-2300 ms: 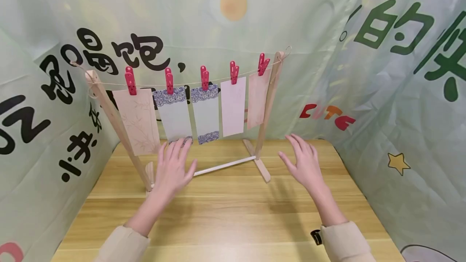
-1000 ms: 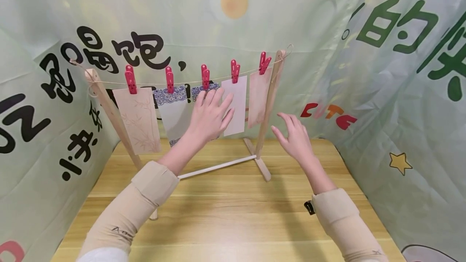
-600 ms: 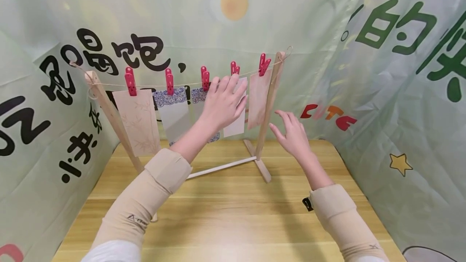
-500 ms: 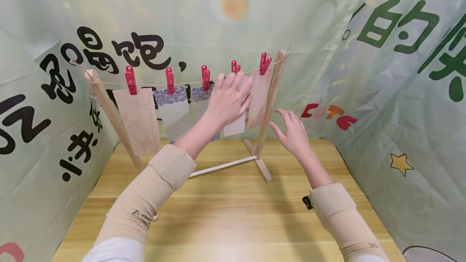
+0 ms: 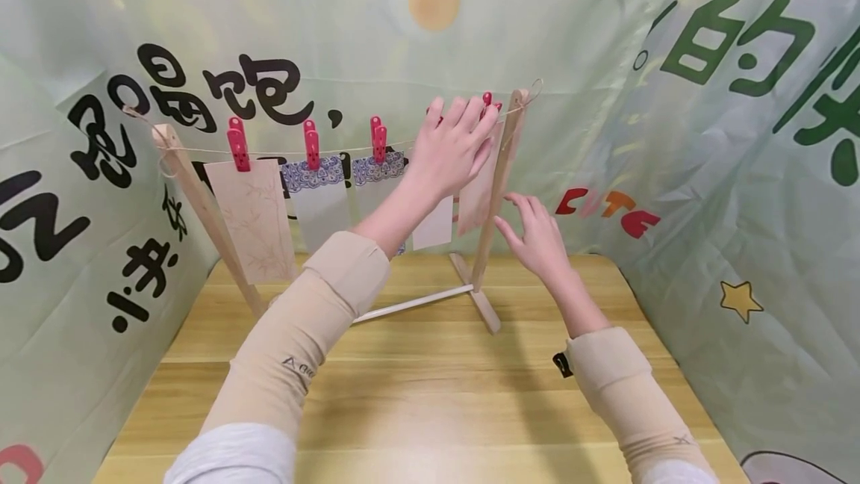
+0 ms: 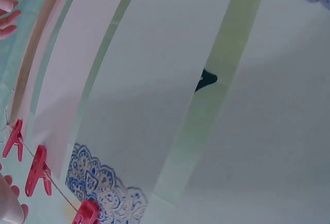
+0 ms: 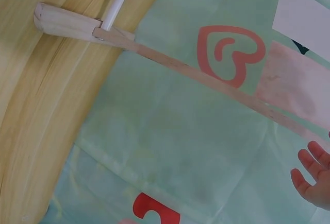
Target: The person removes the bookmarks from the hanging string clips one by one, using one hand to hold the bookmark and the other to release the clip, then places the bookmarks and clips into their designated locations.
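So the plain pale card (image 5: pixel 435 226) is hanging fourth from the left on the string (image 5: pixel 344 151), its pink clip (image 6: pixel 38 171) showing in the left wrist view. The left hand (image 5: pixel 452 142) is covering its top in the head view, fingers released and loosely spread. The right hand (image 5: pixel 536 239) is hovering near the wooden post (image 5: pixel 501 174), fingers relaxed too. The stand's standing on a wood-grain surface (image 5: pixel 416 409).

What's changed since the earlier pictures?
The left hand has moved up and right, over to the right-end clips; the right hand moved up and left, nearer the right post. Nothing visibly gripped or released. The cards still hang in place.
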A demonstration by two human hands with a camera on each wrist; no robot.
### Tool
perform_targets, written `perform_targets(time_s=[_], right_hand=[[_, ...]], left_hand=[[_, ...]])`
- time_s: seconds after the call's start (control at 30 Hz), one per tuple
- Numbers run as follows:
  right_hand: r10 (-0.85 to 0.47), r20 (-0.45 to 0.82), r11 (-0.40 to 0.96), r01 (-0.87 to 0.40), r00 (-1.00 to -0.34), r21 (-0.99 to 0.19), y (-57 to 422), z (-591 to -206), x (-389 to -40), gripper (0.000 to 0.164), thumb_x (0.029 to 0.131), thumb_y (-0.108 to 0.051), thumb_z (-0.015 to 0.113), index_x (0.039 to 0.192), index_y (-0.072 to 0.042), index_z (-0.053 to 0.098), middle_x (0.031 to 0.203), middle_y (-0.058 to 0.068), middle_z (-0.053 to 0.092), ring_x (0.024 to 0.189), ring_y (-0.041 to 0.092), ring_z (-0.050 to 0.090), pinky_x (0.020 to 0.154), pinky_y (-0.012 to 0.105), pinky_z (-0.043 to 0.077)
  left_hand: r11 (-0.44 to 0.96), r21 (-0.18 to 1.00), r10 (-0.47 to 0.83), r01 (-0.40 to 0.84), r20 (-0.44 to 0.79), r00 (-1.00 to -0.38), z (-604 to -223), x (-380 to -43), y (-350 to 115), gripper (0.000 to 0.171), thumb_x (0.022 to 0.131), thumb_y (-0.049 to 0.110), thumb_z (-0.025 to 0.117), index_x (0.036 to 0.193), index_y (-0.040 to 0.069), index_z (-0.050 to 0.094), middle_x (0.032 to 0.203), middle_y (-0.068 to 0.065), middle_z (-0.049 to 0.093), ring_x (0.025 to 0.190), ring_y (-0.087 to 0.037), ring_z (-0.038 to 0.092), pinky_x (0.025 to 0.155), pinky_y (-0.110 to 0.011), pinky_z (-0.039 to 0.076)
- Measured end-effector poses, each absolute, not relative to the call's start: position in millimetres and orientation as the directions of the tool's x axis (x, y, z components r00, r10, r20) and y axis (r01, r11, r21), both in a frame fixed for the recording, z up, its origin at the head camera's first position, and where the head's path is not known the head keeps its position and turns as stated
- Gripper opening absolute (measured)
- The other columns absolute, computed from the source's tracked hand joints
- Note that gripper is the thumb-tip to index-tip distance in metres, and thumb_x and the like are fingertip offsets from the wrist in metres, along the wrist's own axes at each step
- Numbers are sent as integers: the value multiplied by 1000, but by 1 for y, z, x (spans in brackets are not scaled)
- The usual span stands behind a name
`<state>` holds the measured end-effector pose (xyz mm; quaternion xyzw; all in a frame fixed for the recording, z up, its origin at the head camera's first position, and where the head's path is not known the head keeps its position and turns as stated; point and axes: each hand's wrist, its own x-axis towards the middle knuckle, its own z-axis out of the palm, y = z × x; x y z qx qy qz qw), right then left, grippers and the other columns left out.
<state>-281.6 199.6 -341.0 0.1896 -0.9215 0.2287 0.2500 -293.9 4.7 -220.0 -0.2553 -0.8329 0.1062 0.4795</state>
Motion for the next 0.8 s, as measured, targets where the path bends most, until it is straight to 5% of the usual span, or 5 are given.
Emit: perform_targets(time_s=[0.4,0.8], right_hand=[[-239,527,832,-452,-815,-321,198,-339,-288,47,92,-32,53,129,-5,44,122,21,47,111,38,46,90,57,34],[-244,522,836,-450,-818,-315,191,-332,-295,48,91,-31,56,128,-4,44,122,20,47,112,37,46,89,55,36]], left_hand=[[884,-375,468,280,695,-546,-200,-305,19,37,98,38,27,126,18,40,121,-3,38,108,-21,33,93,-39,19],[905,-350,403,242,522,-752,-179,-311,31,47,98,45,15,133,17,30,131,-5,30,117,-23,29,98,-40,17]])
